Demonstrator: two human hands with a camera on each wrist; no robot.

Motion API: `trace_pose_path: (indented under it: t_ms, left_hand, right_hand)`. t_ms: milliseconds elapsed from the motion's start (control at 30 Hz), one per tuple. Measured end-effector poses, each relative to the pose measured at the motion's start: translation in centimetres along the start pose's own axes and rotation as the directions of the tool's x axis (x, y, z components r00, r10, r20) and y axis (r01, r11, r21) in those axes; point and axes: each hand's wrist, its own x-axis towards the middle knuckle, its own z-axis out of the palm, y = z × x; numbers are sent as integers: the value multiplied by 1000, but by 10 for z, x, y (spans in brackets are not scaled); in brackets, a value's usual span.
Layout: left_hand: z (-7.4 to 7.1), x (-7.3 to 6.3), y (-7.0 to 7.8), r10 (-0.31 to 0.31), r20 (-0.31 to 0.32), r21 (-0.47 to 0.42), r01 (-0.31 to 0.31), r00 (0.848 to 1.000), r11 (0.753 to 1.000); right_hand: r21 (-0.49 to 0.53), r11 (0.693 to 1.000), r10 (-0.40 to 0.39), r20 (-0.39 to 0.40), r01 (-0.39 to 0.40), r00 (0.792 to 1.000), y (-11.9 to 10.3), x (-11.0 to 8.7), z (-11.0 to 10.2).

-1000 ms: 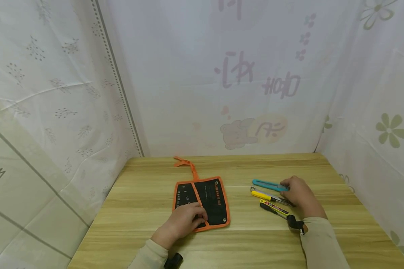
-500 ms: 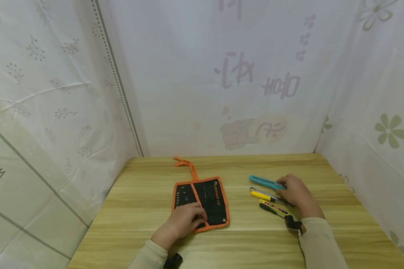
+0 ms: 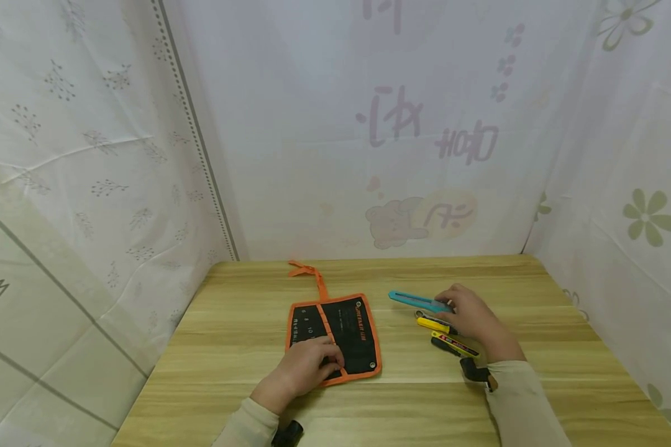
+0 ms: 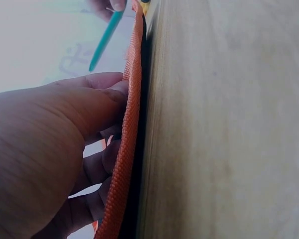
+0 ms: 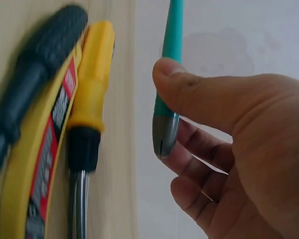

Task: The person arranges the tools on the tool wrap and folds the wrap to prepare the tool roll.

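A black tool pouch (image 3: 349,335) with orange trim lies flat on the table, printed numbers along its left part. My left hand (image 3: 313,363) rests over the pouch's near left part, thumb and fingertips pinching at its orange pocket edge; in the left wrist view, the orange trim (image 4: 127,139) runs in front of those fingers. My right hand (image 3: 472,316) holds a teal utility knife (image 3: 416,301) by its grey end, thumb (image 5: 177,82) on one side and fingers behind. The knife is raised above the table and points left toward the pouch.
Below the right hand lie a yellow-handled screwdriver (image 5: 92,69), a yellow and black cutter (image 3: 461,346) with red label, and a black-handled screwdriver (image 5: 50,50). A wrench ring (image 3: 420,314) shows beside them. An orange tie (image 3: 313,273) trails behind the pouch; patterned curtains surround the table.
My right hand has lifted the teal utility knife off the table and carried it left, toward the pouch. The left hand and the pouch have stayed in place.
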Motion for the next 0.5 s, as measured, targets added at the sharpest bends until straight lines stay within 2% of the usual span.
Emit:
trace_pose_path:
  t_ms: [167,500]
  left_hand:
    - [0,0,0,-9,3,0,9,1000,1000]
    - [1,1,0,-23,3,-16,23,1000,1000]
  right_hand:
    - [33,999,-11,36,10,999,-12,1,5]
    - [54,992,-120,75,116,990,-28,0,9]
